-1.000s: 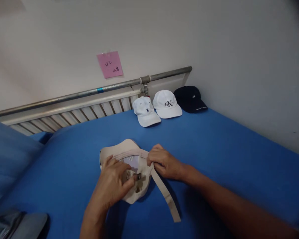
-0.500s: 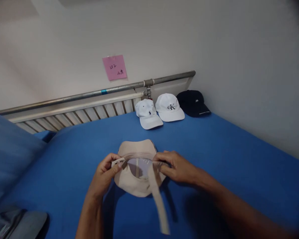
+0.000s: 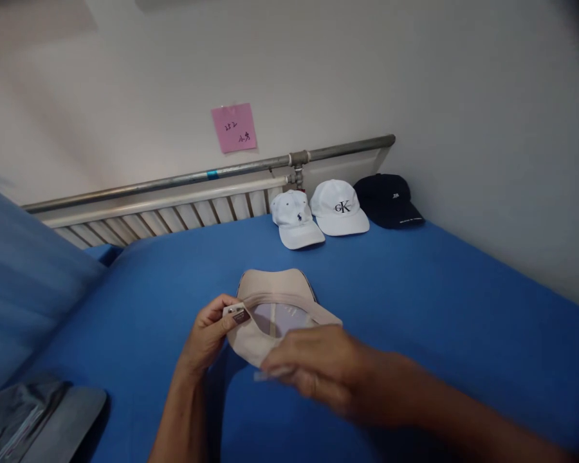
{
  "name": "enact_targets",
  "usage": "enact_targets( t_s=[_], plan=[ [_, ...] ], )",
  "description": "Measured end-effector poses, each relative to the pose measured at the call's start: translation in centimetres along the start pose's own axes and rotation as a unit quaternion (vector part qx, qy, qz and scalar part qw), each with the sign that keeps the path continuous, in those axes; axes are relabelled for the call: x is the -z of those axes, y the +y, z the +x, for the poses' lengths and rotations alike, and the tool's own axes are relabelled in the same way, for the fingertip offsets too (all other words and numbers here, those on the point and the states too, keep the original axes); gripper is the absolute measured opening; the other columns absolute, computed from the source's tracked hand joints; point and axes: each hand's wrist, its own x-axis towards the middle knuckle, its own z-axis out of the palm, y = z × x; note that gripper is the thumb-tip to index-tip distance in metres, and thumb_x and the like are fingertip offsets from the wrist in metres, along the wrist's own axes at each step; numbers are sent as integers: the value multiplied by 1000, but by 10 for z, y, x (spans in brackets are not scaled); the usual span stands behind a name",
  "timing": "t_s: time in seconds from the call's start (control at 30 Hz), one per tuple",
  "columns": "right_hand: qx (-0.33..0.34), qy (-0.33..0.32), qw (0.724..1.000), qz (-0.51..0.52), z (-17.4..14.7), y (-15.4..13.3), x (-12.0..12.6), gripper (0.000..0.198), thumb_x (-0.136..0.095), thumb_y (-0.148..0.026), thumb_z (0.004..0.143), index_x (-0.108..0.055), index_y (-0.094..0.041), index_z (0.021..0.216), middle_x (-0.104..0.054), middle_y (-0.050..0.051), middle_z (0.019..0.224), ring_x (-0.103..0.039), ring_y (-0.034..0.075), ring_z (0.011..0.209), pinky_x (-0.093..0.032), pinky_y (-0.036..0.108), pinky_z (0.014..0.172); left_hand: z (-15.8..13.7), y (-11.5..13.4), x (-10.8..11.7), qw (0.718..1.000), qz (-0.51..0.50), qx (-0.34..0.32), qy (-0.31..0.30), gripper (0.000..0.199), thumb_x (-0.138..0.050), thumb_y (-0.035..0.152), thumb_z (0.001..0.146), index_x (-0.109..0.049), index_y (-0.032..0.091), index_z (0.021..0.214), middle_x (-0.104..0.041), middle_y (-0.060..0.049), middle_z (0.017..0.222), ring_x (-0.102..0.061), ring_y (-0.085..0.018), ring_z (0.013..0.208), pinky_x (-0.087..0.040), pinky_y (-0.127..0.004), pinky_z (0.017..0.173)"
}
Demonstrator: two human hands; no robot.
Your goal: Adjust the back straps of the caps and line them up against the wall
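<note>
A beige cap (image 3: 253, 344) is held above the blue bed surface, its inside facing me and its brim pointing away. My left hand (image 3: 211, 331) pinches the left side of its back opening, thumb beside a small metal buckle (image 3: 234, 310) and a dark label. In front of the cap's right part is my right hand (image 3: 325, 366), slightly blurred, its fingers closed. A pale strap end (image 3: 265, 374) pokes out past its fingertips; the remaining strap is hidden by the hand.
Against the wall stand a small white cap (image 3: 294, 218), a white cap with black letters (image 3: 338, 209) and a black cap (image 3: 388, 199). A grey cap (image 3: 62, 424) lies at the lower left. Behind are a radiator (image 3: 197, 212), a metal pipe (image 3: 251, 170) and a pink note (image 3: 234, 128).
My right hand has moved from the cap's right edge to in front of it, down and left, closing on the strap that hung loose. The left hand keeps its hold.
</note>
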Motion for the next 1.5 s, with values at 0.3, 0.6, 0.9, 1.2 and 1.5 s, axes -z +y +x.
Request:
enact_targets(
  t_s=[0.3,0.6,0.9,1.2,1.5],
  plan=[
    [-260,85,909,314,13,41,-15,22,-41,-35,93,-52,-16,91,-59,-1,72,-46,3,42,-34,14,35,-1,1,-4,993,-41,103,-49,36,-81,42,57,-64,13,68,-59,2,55,-47,-6,45,-33,-18,45],
    [-292,141,880,348,10,54,-29,20,-55,-33,85,-59,-16,78,-52,-4,59,-44,3,40,-35,13,32,5,-2,-5,985,-53,144,-84,28,-80,31,62,-61,14,73,-62,1,59,-53,-8,46,-37,-17,44],
    [-282,116,877,371,8,56,-38,15,-57,-28,84,-60,-18,72,-48,-6,54,-39,4,39,-30,16,34,5,-4,-5,984,-55,142,-93,28,-81,32,61,-62,15,74,-64,1,58,-54,-8,45,-38,-16,43],
    [-273,122,900,316,11,57,-42,16,-55,-23,82,-59,-18,68,-48,-5,54,-40,6,46,-30,19,43,3,-5,-3,984,-58,139,-93,28,-80,32,62,-62,14,74,-65,1,59,-56,-9,47,-39,-16,44],
    [-274,129,899,316,11,59,-43,17,-56,-25,82,-59,-18,67,-47,-5,55,-39,6,47,-30,19,43,2,-2,-6,984,-31,150,-86,29,-80,33,62,-63,17,79,-62,3,62,-53,-7,49,-39,-16,46]
  ],
)
